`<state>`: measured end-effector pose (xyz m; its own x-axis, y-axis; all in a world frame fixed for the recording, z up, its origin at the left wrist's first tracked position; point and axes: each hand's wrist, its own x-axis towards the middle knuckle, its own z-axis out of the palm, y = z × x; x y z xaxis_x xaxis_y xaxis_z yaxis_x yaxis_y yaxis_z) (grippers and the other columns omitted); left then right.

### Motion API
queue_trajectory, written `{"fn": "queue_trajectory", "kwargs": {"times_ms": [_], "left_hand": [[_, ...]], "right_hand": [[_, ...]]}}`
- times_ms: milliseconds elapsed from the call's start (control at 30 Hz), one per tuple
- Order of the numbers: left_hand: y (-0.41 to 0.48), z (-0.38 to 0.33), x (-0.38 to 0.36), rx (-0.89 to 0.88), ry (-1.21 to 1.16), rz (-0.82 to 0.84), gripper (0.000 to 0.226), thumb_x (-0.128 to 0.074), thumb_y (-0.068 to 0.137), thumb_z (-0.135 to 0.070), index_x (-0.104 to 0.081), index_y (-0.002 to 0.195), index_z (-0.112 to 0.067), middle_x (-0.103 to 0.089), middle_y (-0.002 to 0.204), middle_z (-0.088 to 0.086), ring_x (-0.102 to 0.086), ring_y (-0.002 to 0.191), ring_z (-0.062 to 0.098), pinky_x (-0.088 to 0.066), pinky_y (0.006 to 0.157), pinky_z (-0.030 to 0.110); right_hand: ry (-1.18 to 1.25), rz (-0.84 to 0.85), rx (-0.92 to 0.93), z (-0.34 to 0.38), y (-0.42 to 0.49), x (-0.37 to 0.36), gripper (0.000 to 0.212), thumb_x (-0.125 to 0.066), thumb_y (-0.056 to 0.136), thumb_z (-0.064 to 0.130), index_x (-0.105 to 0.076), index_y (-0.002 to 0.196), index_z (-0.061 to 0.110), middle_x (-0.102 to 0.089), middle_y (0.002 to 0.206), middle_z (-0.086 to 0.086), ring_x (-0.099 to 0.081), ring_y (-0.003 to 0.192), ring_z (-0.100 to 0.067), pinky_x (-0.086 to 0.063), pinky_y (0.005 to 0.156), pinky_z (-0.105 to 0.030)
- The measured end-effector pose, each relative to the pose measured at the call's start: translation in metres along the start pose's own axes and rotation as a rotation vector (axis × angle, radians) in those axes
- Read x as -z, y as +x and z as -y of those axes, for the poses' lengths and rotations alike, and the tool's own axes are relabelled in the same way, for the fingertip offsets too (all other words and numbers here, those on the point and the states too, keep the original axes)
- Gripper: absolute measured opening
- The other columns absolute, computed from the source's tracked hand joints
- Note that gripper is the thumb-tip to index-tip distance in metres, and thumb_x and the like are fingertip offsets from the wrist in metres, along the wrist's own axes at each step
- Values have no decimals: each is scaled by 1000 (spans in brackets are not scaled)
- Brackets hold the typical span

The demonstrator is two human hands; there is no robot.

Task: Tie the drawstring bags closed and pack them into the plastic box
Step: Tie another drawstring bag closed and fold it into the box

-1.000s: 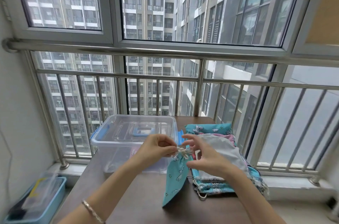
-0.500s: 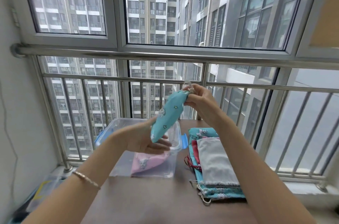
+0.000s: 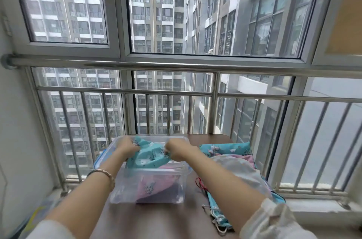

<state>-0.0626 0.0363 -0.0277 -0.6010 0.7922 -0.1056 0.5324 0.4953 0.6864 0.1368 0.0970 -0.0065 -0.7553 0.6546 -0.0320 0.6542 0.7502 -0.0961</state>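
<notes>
Our left hand [image 3: 128, 147] and right hand [image 3: 178, 150] are each curled tight on an end of the teal printed drawstring bag [image 3: 149, 155], holding it at the rim of the clear plastic box [image 3: 125, 189]. Beneath the hands, a pink printed bag [image 3: 154, 186] lies inside. The box sits on the brown counter [image 3: 152, 219]. Just right of our right hand lies a stack of cloth bags [image 3: 231, 162]. Beyond both hands, a steel railing [image 3: 176, 93] and tall windows [image 3: 64, 3] face grey tower blocks [image 3: 156, 13].
</notes>
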Motion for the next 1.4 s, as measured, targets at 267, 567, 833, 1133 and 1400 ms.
{"fn": "queue_trajectory", "kwargs": {"times_ms": [267,567,833,1133,1400], "left_hand": [[-29,-19,-18,125,399,250,38,-55,97,-25,-50,123,2,-64,124,11,-61,86,19,-53,84,28],[-53,-89,-48,-361,69,-172,11,-50,91,-8,-60,90,-12,-59,83,-3,-58,75,12,-51,68,26],[-132,-177,-121,-729,27,-169,18,-56,84,-13,-59,102,-14,-68,94,3,-63,84,22,-53,73,35],[-177,-148,-193,-691,748,528,25,-68,81,-18,-54,70,-1,-61,85,16,-62,104,34,-52,79,39],[-165,-119,-208,-655,714,537,37,-72,81,-16,-60,115,-9,-64,118,8,-62,93,23,-54,76,30]], "right_hand": [[-150,202,-82,7,7,-22,24,-46,91,0,-57,113,-1,-60,120,-16,-58,100,-32,-48,90,-42],[213,-222,-48,-17,-20,37,44,-44,88,-6,-65,121,14,-65,127,-4,-58,118,-22,-43,106,-42],[375,-417,-315,-109,-98,44,24,-50,83,4,-65,74,20,-65,85,-2,-61,83,-22,-40,69,-27],[343,-156,-541,-178,-179,-33,37,-43,82,-2,-72,101,10,-66,114,-6,-61,92,-23,-47,75,-29],[221,246,-490,-187,-209,-50,67,-81,71,27,-55,132,17,-51,133,-3,-52,119,-23,-47,94,-32]]}}
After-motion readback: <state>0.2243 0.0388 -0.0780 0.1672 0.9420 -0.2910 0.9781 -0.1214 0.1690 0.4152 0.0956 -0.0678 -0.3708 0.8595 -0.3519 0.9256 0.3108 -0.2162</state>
